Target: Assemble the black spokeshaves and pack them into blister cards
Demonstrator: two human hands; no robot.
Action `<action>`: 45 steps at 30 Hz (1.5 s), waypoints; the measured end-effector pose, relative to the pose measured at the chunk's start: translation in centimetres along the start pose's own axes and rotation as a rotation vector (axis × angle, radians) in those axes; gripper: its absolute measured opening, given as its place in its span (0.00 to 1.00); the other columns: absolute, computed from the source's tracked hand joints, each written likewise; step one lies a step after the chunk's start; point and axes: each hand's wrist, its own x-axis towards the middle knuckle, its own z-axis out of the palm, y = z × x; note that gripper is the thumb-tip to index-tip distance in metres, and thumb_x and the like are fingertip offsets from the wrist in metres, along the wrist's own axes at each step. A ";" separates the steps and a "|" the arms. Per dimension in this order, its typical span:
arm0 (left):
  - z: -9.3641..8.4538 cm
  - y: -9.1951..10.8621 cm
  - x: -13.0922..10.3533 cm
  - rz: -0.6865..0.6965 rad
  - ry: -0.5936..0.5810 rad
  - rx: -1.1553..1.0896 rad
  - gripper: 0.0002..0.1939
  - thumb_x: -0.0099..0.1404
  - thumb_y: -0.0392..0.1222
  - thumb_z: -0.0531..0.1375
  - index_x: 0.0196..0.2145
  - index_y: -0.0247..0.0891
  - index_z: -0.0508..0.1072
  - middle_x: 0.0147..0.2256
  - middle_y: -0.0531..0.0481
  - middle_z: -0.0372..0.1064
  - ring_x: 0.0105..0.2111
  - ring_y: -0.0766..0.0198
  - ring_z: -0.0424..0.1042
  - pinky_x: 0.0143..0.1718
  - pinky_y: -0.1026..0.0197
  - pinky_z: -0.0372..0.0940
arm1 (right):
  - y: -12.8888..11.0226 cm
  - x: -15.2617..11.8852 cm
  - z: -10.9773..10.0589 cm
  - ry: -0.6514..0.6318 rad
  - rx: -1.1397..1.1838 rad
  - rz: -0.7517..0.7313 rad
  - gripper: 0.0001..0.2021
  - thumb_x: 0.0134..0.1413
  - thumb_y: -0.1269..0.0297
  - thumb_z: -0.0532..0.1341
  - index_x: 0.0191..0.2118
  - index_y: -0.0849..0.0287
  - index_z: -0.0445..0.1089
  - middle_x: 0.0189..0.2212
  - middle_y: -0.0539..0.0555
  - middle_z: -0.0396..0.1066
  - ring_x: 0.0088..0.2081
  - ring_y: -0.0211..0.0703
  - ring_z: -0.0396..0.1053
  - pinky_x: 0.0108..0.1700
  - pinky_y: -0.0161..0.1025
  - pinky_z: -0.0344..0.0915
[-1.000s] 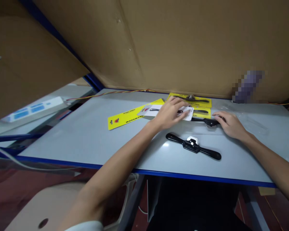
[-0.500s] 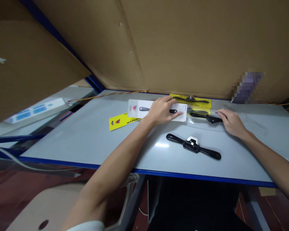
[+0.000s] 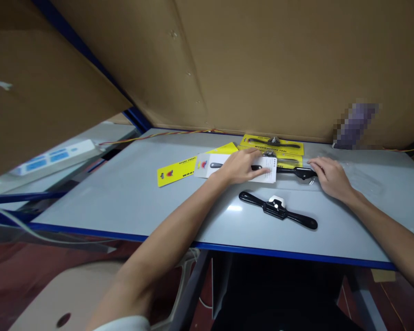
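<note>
My left hand [image 3: 242, 166] grips a white card [image 3: 271, 174] printed with a dark-handled tool, its thumb on the card's face. Close by on the right, my right hand [image 3: 330, 176] has its fingers closed on the end of a black spokeshave [image 3: 302, 173]; the card covers that tool's left end. A second black spokeshave [image 3: 276, 207] with a pale blade lies nearer the front edge. Left of the hands lies a yellow card [image 3: 175, 173]. Behind them is another yellow card [image 3: 285, 148] with a dark tool on it.
Clear plastic packaging [image 3: 364, 177] lies to the right on the grey table [image 3: 124, 193]. A red and yellow wire [image 3: 152, 134] runs along the back. At the left is a white power strip [image 3: 60, 157], and a chair [image 3: 72, 294] stands below.
My left hand and the white card have moved right and slightly toward me, over part of the spokeshave at my right hand. More of the yellow card on the left shows.
</note>
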 end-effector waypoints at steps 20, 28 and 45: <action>-2.4 -0.6 -0.3 -0.142 -0.198 0.074 0.37 0.73 0.67 0.52 0.63 0.36 0.75 0.49 0.36 0.81 0.49 0.42 0.79 0.49 0.48 0.69 | 0.6 0.0 0.4 0.096 -0.092 -0.006 0.19 0.75 0.58 0.50 0.45 0.56 0.78 0.43 0.61 0.82 0.44 0.57 0.75 0.43 0.48 0.59; -0.4 3.1 0.4 -0.008 -0.106 0.093 0.35 0.74 0.70 0.55 0.62 0.39 0.76 0.54 0.37 0.78 0.50 0.45 0.78 0.46 0.51 0.69 | -2.4 -0.3 0.7 0.073 0.046 -0.146 0.16 0.75 0.60 0.53 0.47 0.56 0.78 0.43 0.60 0.82 0.45 0.56 0.76 0.46 0.49 0.64; -3.9 -1.4 -0.6 -0.547 0.055 0.310 0.31 0.79 0.61 0.45 0.57 0.38 0.78 0.56 0.34 0.76 0.56 0.41 0.74 0.52 0.46 0.68 | 0.7 0.3 -4.9 -0.424 -0.171 0.332 0.25 0.64 0.38 0.56 0.44 0.55 0.77 0.28 0.55 0.79 0.31 0.53 0.73 0.42 0.47 0.63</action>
